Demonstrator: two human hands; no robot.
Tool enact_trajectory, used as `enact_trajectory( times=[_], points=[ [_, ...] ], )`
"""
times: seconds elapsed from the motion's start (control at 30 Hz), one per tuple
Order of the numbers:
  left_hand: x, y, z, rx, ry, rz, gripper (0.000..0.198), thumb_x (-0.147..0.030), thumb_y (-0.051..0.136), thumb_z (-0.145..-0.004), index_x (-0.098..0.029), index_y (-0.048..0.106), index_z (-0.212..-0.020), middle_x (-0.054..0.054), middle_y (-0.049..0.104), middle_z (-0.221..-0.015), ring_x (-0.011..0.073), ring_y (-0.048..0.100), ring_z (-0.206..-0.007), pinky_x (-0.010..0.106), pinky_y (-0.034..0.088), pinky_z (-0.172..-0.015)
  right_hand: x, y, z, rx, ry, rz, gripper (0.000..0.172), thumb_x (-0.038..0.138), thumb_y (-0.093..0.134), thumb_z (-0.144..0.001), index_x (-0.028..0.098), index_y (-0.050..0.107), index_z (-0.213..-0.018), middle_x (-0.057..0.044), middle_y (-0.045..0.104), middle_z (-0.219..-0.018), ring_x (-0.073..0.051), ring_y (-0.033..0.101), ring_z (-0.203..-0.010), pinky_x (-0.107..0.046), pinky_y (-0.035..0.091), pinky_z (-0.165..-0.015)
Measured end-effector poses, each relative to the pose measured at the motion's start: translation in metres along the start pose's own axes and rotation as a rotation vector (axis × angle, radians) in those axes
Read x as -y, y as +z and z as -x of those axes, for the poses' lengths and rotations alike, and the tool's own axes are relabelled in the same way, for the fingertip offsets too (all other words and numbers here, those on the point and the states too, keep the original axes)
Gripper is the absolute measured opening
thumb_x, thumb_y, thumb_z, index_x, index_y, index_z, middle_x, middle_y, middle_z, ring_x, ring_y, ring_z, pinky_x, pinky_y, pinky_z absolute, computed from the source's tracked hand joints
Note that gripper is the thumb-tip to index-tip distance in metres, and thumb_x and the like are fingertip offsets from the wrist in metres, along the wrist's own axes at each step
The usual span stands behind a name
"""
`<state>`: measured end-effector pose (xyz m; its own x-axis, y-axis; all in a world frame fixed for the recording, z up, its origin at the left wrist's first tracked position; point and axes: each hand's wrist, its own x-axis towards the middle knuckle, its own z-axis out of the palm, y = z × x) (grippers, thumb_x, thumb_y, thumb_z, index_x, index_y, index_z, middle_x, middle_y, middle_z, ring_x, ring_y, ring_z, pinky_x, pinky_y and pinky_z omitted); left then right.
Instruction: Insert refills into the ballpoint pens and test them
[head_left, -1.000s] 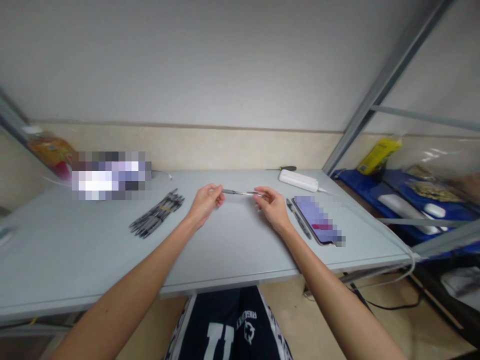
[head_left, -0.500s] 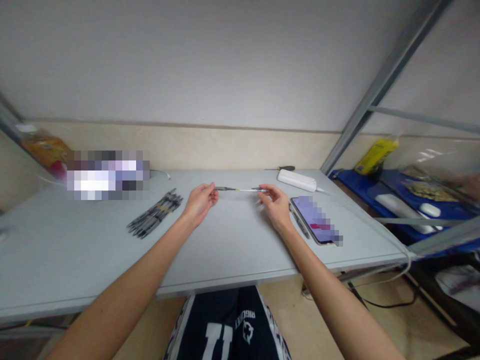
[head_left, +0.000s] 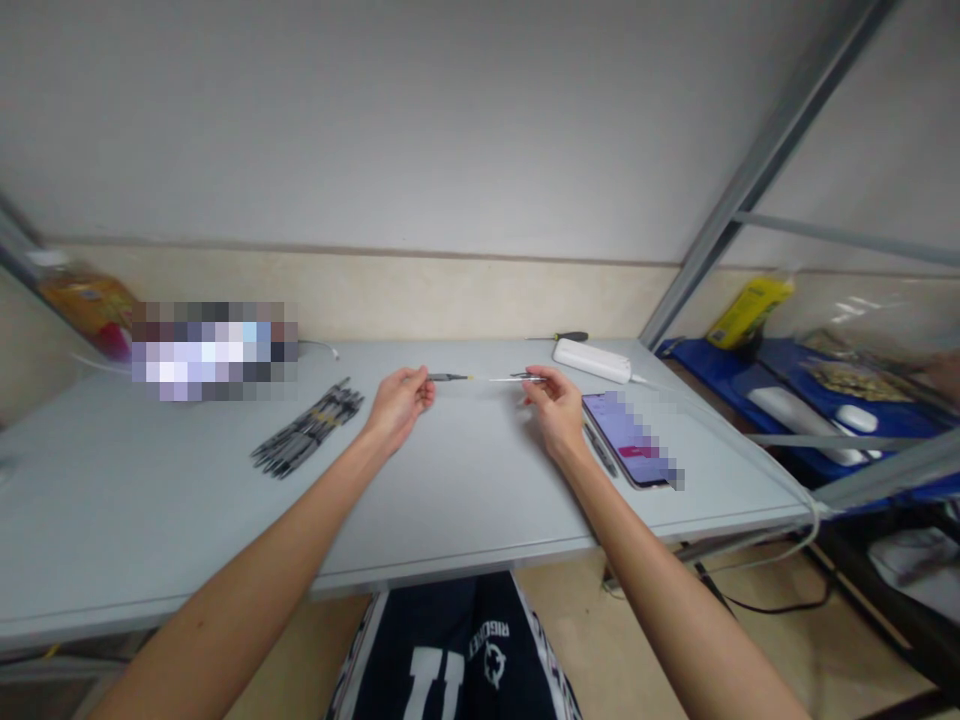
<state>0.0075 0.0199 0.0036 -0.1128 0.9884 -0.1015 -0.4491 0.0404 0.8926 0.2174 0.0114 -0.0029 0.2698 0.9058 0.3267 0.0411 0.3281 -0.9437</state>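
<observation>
Above the pale grey table (head_left: 450, 500) both my hands hold a pen that is pulled apart lengthwise. My left hand (head_left: 401, 402) pinches the dark tip section (head_left: 444, 377). My right hand (head_left: 555, 405) pinches the pen barrel (head_left: 529, 377). A thin white refill (head_left: 491, 379) bridges the gap between the two parts. A bundle of several dark pens (head_left: 309, 439) lies on the table to the left of my left hand.
A phone (head_left: 630, 440) lies right of my right hand with a single pen (head_left: 598, 447) beside it. A white power adapter (head_left: 594, 360) and a screwdriver (head_left: 559, 337) sit near the back wall. A metal frame post (head_left: 750, 180) borders the cluttered blue shelf (head_left: 795, 400) at right.
My hands have drawn apart, right hand moving right. The pen has separated, and more of the white refill shows between the two parts.
</observation>
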Motion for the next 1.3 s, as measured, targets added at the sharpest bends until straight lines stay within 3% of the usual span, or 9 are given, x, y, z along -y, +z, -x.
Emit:
enact_trajectory(
  times=[0.4,0.93,1.3],
  points=[
    [-0.001,0.001,0.001,0.002,-0.013,-0.015,0.02,-0.021,0.065,-0.073,-0.014,0.048,-0.063,-0.001,0.055,-0.052,0.0057,0.05,-0.047,0.018,0.038,-0.05,-0.002,0.0,-0.001,0.006,-0.008,0.028,0.025,0.03,0.062,-0.065,0.017,0.062,-0.087,-0.006,0.065,-0.086,-0.014,0.056,-0.065,-0.028,0.046,-0.059],
    [0.005,0.003,0.007,0.132,-0.064,-0.058,0.023,-0.025,0.069,-0.068,-0.014,0.05,-0.064,0.0,0.057,-0.054,0.0067,0.051,-0.048,0.019,0.038,-0.05,-0.004,0.002,0.002,0.176,-0.053,0.068,0.025,0.032,0.069,-0.064,0.018,0.069,-0.085,-0.007,0.069,-0.088,-0.019,0.062,-0.079,-0.029,0.049,-0.064],
    [0.006,0.001,0.007,0.171,-0.049,-0.081,0.024,-0.027,0.07,-0.068,-0.014,0.05,-0.065,0.0,0.057,-0.055,0.0071,0.051,-0.049,0.02,0.039,-0.052,0.002,0.002,0.007,0.203,-0.02,0.167,0.027,0.034,0.069,-0.064,0.017,0.071,-0.086,-0.007,0.07,-0.087,-0.016,0.061,-0.068,-0.028,0.047,-0.06]
  ],
)
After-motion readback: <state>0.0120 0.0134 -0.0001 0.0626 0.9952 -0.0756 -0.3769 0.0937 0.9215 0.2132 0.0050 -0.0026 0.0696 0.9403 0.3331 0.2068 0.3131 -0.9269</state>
